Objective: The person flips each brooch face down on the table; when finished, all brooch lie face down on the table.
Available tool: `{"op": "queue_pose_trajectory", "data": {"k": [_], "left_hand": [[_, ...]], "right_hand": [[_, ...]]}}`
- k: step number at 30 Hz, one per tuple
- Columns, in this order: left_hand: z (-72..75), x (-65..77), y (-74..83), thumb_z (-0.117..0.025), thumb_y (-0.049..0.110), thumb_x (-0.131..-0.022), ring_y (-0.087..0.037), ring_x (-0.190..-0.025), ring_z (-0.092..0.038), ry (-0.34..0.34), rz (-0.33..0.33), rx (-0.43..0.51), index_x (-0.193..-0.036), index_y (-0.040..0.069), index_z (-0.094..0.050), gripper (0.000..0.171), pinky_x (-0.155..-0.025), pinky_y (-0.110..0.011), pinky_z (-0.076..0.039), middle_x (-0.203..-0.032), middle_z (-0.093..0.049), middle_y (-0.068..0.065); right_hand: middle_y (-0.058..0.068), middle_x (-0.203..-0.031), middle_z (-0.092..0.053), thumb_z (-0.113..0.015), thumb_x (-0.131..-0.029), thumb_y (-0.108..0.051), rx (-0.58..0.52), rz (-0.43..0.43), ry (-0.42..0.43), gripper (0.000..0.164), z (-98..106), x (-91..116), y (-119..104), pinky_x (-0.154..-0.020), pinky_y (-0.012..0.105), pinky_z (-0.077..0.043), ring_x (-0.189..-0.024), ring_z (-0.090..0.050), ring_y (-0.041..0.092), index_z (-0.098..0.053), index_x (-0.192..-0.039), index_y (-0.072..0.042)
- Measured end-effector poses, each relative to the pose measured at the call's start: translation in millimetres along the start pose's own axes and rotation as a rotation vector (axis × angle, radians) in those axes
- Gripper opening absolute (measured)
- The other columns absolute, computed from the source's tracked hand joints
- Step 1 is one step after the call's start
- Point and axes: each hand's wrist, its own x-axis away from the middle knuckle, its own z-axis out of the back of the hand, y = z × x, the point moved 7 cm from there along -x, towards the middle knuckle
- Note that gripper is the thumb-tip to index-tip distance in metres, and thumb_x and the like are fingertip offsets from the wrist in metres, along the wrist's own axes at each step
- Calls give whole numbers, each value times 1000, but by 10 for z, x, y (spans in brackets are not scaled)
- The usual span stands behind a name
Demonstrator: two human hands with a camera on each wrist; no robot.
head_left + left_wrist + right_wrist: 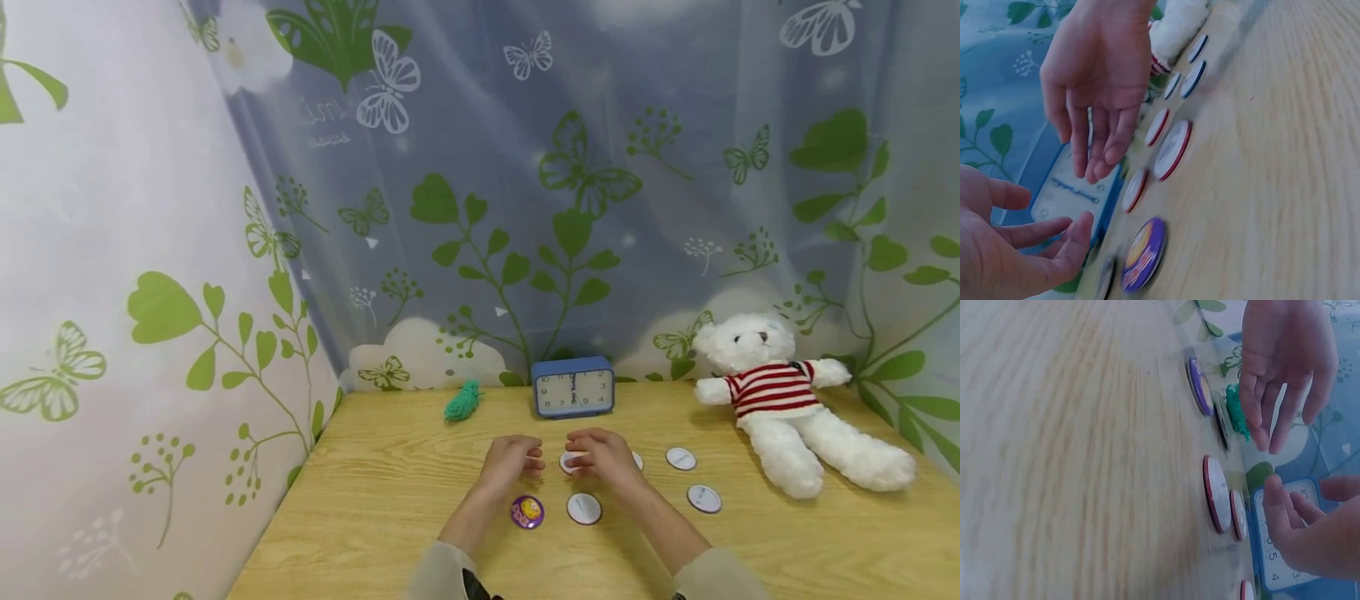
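My left hand hovers over the table with loosely bent fingers and nothing in its grasp. Facing it, my right hand is also raised, its fingers relaxed and holding nothing. A gap separates the two. Below the left hand lies a round purple badge with a yellow picture; in the left wrist view another round disc shows beside it, edge-on. Near the right hand are a white round disc and a second white disc, which the fingers partly cover. A third white disc peeks out behind that hand.
Two more white discs, an upper one and a lower one, lie farther right. A blue clock stands at the back, with a green bundle to its left. A white teddy bear in a striped shirt leans against the curtain.
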Motion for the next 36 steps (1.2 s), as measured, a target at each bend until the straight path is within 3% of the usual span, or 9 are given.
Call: {"op": "queue_pose_trajectory", "data": {"k": [9,17,21,25,29,36], "left_hand": [[463,-15,11,-56,12,-101,-21,-85,-69,22,-10,8,-126,-18,-60,40,-82,-33,-64,-106,-64,-21],[729,-24,-84,-54,12,-102,-15,-79,-67,54,4,0,-129,-20,-57,41,-78,-29,-64,-98,-62,-13],[771,-40,-131,-54,10,-100,-13,-73,-66,54,25,8,-123,-20,-57,38,-72,-27,-64,-91,-64,-10],[766,-44,-188,-52,8,-101,-18,-77,-68,40,45,-5,-123,-23,-56,38,-75,-29,-65,-96,-64,-17],[739,-54,-214,-51,6,-102,-20,-82,-69,33,46,-22,-125,-24,-55,38,-79,-31,-65,-101,-63,-21],[652,-75,-237,-52,4,-100,-12,-70,-66,21,49,9,-119,-22,-58,33,-72,-28,-65,-86,-65,-11]], "right_hand": [[30,-113,-67,-51,-102,-2,-27,-8,-15,34,-160,-47,45,-70,29,-64,-77,-72,20,-55,-128,21],[34,-119,-63,-51,-103,-4,-7,-44,-31,36,-353,-88,98,-78,36,-65,-81,-72,21,-55,-129,20],[27,-107,-65,-49,-102,-5,42,-45,-36,35,-448,-98,82,-74,34,-65,-78,-70,20,-55,-126,19],[17,-93,-62,-48,-98,-3,88,-72,-44,31,-529,-108,113,-67,31,-64,-70,-67,18,-56,-119,18],[15,-92,-58,-48,-95,-2,95,-86,-55,27,-600,-124,161,-63,28,-63,-67,-67,17,-57,-113,17],[17,-91,-60,-49,-95,-2,98,-64,-36,27,-632,-153,200,-58,24,-61,-63,-65,15,-57,-111,18]]}}
